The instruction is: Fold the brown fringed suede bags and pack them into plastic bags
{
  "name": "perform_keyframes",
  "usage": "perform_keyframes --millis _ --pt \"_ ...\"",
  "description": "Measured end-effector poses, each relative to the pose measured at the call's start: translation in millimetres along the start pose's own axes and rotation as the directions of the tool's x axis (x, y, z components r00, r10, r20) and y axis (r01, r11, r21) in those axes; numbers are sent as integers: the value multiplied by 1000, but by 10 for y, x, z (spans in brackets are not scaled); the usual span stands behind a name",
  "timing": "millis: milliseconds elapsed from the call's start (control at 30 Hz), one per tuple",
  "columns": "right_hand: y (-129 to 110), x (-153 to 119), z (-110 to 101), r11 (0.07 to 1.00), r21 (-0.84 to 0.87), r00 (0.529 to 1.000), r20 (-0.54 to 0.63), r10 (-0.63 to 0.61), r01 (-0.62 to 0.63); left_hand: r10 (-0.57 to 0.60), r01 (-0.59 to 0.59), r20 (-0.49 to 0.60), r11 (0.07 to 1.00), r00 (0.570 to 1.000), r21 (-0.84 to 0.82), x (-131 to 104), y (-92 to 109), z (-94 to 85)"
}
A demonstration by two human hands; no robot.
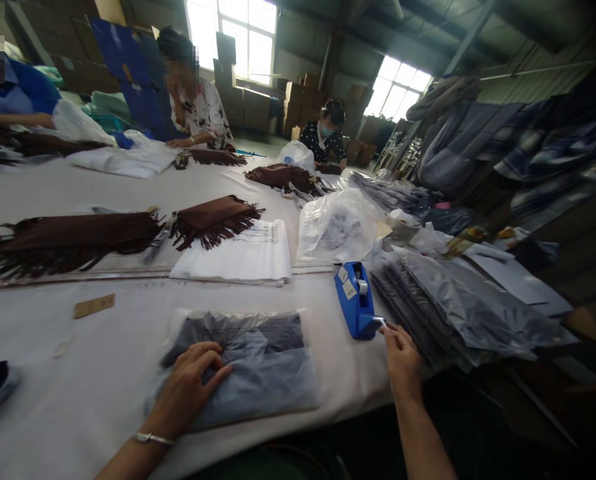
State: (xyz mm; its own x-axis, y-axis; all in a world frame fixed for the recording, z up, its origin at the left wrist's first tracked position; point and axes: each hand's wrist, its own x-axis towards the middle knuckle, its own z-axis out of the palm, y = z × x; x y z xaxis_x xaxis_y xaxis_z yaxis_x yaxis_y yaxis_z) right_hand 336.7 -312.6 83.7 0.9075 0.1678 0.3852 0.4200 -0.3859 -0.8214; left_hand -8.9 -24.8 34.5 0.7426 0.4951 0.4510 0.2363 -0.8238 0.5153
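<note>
A clear plastic bag with a folded dark fringed textile inside, the packed bag, lies flat on the table in front of me. My left hand rests on its left part, palm down with the fingers apart. To the right stands a blue tape dispenser with a roll of tape in it. At its near end my right hand pinches a short end of clear tape by the cutter.
Brown fringed textiles and a white bag stack lie beyond. Packed bags are piled at the right, beside a clear bag of crumpled material. A cardboard tag lies at left. Several people work across the table.
</note>
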Motion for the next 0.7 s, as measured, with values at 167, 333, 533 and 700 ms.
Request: perform_keyframes --millis 167,333,533,700 --pt "18 211 15 999 -37 1000 -4 -15 15 -5 5 9 1000 1000 -13 6 -8 0" --pt "-234 324 82 995 94 987 163 2 -17 1 -1 5 1000 1000 -19 10 -9 -10" --pt "-126 -108 -42 998 68 1000 6 -10 10 -29 29 10 999 1000 -39 -11 59 -28" --pt "-51 -179 -175 979 -202 998 -58 -31 19 -101 104 35 992 994 -71 -8 129 -67"
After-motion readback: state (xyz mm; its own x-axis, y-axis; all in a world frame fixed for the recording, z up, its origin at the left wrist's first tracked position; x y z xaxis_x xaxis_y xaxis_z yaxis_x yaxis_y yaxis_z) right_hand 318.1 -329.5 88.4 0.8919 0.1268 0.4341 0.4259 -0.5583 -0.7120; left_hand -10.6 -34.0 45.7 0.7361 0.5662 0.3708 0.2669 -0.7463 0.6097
